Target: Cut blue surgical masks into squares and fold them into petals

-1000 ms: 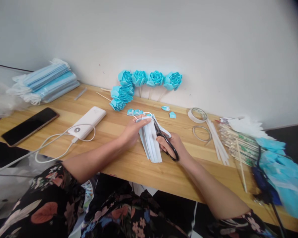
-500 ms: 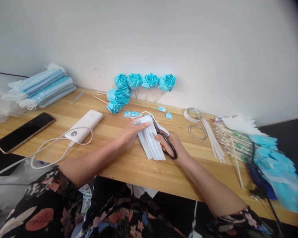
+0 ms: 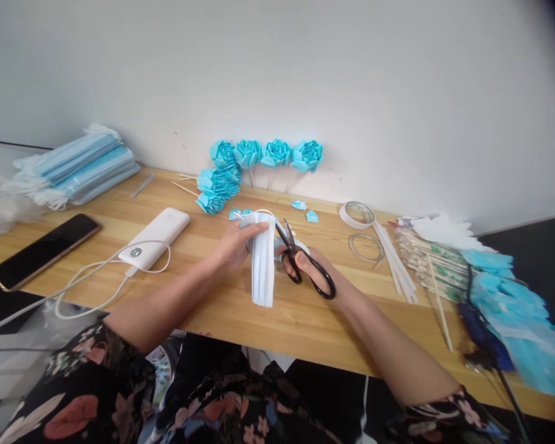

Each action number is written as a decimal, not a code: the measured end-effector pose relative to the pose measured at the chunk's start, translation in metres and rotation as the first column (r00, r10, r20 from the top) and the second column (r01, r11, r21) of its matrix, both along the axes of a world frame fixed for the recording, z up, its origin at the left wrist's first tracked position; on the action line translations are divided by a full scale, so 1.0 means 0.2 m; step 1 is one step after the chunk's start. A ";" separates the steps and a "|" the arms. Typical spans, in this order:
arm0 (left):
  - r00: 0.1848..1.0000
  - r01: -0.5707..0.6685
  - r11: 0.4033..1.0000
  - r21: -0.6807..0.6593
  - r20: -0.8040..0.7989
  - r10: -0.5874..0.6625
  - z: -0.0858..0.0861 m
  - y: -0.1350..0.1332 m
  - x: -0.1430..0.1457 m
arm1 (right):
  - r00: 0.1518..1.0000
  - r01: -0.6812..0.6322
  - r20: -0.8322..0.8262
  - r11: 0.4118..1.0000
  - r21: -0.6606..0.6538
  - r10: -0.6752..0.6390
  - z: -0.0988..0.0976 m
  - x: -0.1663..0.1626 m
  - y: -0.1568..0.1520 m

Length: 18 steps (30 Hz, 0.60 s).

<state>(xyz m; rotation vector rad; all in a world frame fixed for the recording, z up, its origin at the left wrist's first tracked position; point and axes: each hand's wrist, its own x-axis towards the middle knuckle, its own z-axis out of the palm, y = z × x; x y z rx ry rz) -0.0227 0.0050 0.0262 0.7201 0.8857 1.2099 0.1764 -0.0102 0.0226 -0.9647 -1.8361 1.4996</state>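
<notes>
My left hand [image 3: 240, 243] pinches the top of a pale blue pleated face mask [image 3: 263, 271], which hangs down over the table; a white ear loop shows at its upper edge. In my right hand [image 3: 308, 265] is a pair of black-handled scissors [image 3: 321, 280], the blades parted and pointing up and away, just right of the mask. A pale strip lies between the scissors and my right fingers; I cannot tell whether it is joined to the mask. Behind the hands lie small blue pieces [image 3: 311, 216] and several blue flowers [image 3: 277, 153] on sticks.
To the left are a stack of masks [image 3: 83, 163], a phone [image 3: 46, 251] and a white power bank [image 3: 155, 239] with its cable. On the right lie a tape roll [image 3: 357, 214], a wire coil [image 3: 366, 248], white strips [image 3: 394, 262], bundled sticks [image 3: 425, 262] and blue material [image 3: 522, 320].
The scissors have come away to the right of the mask and their blades have opened. The mask now hangs straighter and looks narrower.
</notes>
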 end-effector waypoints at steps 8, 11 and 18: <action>0.993 -0.114 0.992 0.045 -0.020 0.115 0.03 0.04 -0.05 | 0.960 -0.214 0.144 0.961 -0.177 0.241 0.07 0.12 0.06; 0.991 -0.130 0.990 0.048 -0.016 0.131 0.03 0.05 -0.06 | 0.909 -0.331 0.187 0.919 -0.216 0.372 0.12 0.21 0.11; 0.995 -0.091 0.993 0.070 -0.022 0.093 0.04 0.05 -0.08 | 0.940 -0.303 0.110 0.938 -0.169 0.324 0.15 0.35 0.17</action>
